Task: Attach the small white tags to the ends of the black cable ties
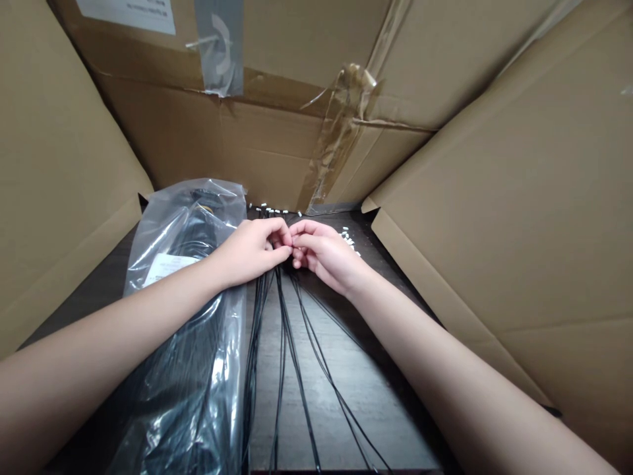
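Observation:
Several thin black cables [291,349] with small white connectors lie lengthwise on a dark wooden table [346,396]. My left hand [252,251] and my right hand [324,254] meet fingertip to fingertip over the far ends of the cables. Both hands are pinched closed around a cable end; what exactly sits between the fingertips is too small to make out. My left forearm rests on a clear plastic bag [188,316] holding more black cables.
Brown cardboard panels [519,198] stand on the left, right and far side, closing in the table. A torn strip of clear tape [341,125] hangs on the back box. Loose white connectors [349,236] lie beyond my right hand.

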The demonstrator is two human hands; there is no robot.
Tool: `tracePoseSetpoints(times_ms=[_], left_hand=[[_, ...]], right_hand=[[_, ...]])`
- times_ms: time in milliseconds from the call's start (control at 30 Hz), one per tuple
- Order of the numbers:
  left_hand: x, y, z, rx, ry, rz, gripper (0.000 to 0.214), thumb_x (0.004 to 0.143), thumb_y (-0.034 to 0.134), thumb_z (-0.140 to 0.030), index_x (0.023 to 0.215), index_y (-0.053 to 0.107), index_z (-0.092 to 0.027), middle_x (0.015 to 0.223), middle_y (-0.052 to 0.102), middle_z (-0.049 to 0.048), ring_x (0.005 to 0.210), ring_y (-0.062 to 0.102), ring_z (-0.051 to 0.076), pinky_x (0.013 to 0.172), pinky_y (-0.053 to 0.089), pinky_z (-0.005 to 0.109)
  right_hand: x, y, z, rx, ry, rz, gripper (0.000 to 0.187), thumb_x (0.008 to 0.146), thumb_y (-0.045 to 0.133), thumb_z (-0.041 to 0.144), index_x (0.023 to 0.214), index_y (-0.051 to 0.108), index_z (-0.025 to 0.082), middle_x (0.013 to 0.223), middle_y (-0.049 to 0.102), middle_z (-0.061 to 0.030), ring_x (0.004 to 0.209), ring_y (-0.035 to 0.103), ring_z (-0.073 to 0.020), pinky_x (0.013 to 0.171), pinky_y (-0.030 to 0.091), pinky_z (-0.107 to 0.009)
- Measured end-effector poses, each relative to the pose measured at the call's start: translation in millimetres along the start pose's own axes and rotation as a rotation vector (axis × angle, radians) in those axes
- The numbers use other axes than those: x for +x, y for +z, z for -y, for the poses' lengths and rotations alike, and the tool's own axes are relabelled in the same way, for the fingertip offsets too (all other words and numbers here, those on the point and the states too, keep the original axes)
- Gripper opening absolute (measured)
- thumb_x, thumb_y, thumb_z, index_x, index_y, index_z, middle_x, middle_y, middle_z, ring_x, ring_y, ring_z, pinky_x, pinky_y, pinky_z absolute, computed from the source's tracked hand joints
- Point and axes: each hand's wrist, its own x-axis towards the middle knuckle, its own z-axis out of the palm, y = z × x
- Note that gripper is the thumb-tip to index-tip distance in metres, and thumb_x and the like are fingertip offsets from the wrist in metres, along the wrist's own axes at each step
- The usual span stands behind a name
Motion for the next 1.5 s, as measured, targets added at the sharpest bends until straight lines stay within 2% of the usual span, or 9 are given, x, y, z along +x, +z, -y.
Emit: tracePoseSetpoints(times_ms=[467, 1033, 1500], left_hand=[[0.7, 0.4, -1.3, 0.032, -0.021, 0.019, 0.003, 0.079, 0.064, -0.014, 0.081, 0.066, -0.016, 0.067, 0.066, -0.0046, 0.061, 0.056, 0.010, 0.059, 0.039, 0.021], [0.8, 0.8, -1.3, 0.099, -0.033, 0.040, 0.005, 0.080, 0.062, -0.013, 0.082, 0.064, -0.017, 0.068, 0.066, -0.0048, 0.062, 0.058, 0.011, 0.063, 0.041, 0.023], [0.0, 0.7, -1.0, 0.146, -0.001, 0.043, 0.007, 0.078, 0.060, -0.013, 0.081, 0.063, -0.018, 0.068, 0.066, -0.0041, 0.063, 0.060, 0.012, 0.063, 0.042, 0.024]], right_hand=[[0.9, 0.8, -3.4, -0.084, -0.023, -0.021, 0.010, 0.074, 0.058, 0.006, 0.073, 0.059, 0.016, 0.057, 0.057, 0.0037, 0.047, 0.050, -0.0063, 0.046, 0.048, -0.018], [0.5, 0.8, -4.6, -0.131, -0.030, -0.015, 0.013, 0.071, 0.056, 0.005, 0.075, 0.057, 0.017, 0.062, 0.063, 0.0022, 0.045, 0.052, -0.0062, 0.048, 0.050, -0.019], [0.1, 3.3, -5.5, -0.176, -0.046, -0.032, 0.013, 0.070, 0.056, 0.004, 0.074, 0.058, 0.017, 0.060, 0.060, 0.0028, 0.046, 0.050, -0.0060, 0.047, 0.050, -0.019]])
